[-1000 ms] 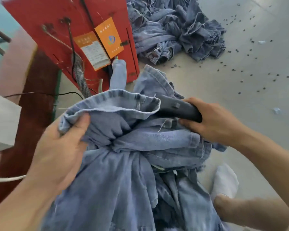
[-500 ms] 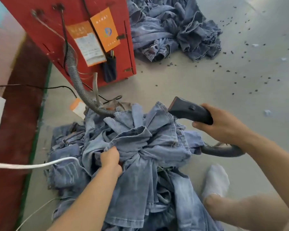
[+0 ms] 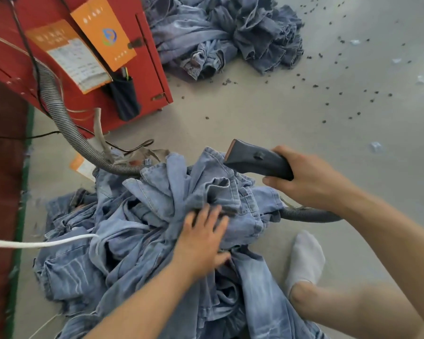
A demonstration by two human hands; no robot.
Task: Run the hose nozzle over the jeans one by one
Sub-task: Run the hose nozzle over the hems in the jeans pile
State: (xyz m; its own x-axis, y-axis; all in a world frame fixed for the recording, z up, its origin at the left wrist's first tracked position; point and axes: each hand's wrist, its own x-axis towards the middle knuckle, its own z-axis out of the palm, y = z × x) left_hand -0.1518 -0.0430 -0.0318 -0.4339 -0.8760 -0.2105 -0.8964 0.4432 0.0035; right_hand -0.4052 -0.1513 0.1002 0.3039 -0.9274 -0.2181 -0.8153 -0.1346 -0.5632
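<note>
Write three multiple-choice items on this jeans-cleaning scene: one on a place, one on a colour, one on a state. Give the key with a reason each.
1. Where does the second heap of jeans lie?
A. on the floor beside the red cabinet
B. on top of the cabinet
C. across the person's foot

2. What colour is the sock?
A. black
B. white
C. red

3. How is the left hand placed?
A. gripping the nozzle
B. lifted clear of the pile
C. fingers spread, pressing the near jeans pile

Key:
1 A: the heap rests on the grey floor next to the cabinet's side.
2 B: the sock by the near pile is white.
3 C: the left hand lies on denim, while the right hand grips the dark hose nozzle.
</note>
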